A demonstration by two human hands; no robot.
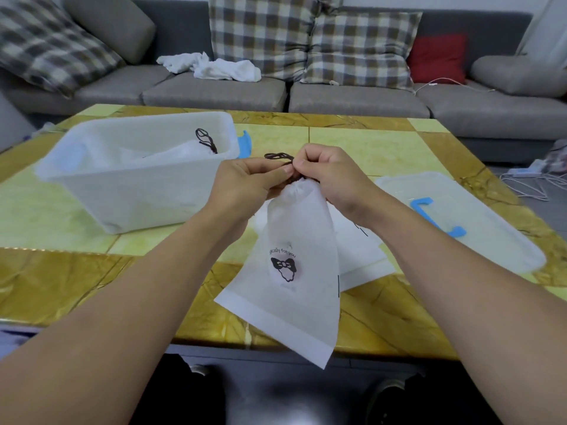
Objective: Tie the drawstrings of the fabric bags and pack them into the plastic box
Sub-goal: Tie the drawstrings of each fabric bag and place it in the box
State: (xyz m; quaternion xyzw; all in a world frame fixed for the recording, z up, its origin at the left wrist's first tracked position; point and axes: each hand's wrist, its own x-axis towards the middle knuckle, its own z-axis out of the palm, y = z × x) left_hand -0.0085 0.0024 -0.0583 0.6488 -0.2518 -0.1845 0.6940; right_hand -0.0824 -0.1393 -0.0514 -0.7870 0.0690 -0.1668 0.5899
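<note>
Both hands raise a white non-woven fabric bag with a black bow print (294, 256) above the yellow marble-patterned bench (368, 148). Left hand (245, 182) and right hand (329, 176) pinch its dark brown drawstring (277, 157) at the gathered neck. Judgement: keep the loops taut, cinch the knot against the gathers. Print reads "...ally for you". Translucent white plastic box (135, 191), left, holds one tied bag.

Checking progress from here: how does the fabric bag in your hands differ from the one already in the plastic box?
The held bag hangs above the table, pinched at its gathered neck by the left hand and right hand; the boxed bag lies inside the plastic box, untouched. The held bag's bow print faces the camera; the boxed bag shows none through the cloudy wall. Both are white with dark drawstrings looped at the top.
</note>
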